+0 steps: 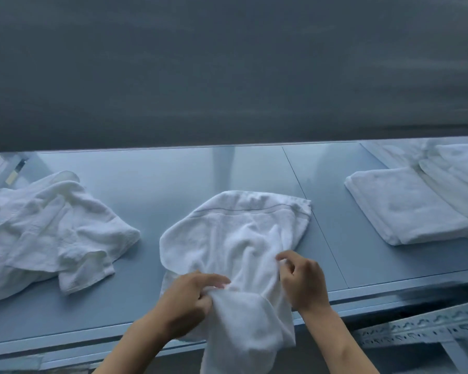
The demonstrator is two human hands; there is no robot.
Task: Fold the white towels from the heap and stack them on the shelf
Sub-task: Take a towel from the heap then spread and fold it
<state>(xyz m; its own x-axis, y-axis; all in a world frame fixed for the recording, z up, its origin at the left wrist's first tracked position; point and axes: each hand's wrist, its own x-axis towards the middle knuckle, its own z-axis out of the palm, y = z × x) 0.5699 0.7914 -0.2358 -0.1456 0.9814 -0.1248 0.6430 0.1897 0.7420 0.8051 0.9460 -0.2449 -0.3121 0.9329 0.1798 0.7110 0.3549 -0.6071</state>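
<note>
Lower centre of the frame: crumpled white towel [235, 233] on the grey-blue shelf [173, 179], near part hanging over the front edge. Grips a bunched fold of it with the left hand [192, 298], fingers curled into the cloth right at that edge. Pinches another fold with the right hand [303, 282], just beside, thumb and forefinger closed on the fabric. Left of the frame: loose heap [46, 225] of white towels, apart from the held one. Right: folded towel [405, 209] lying flat, touching a further folded pile [454, 179] at the far right edge. Lower right: perforated metal rail [422, 327] below the shelf. Upper half: plain dark grey surface [227, 63].
</note>
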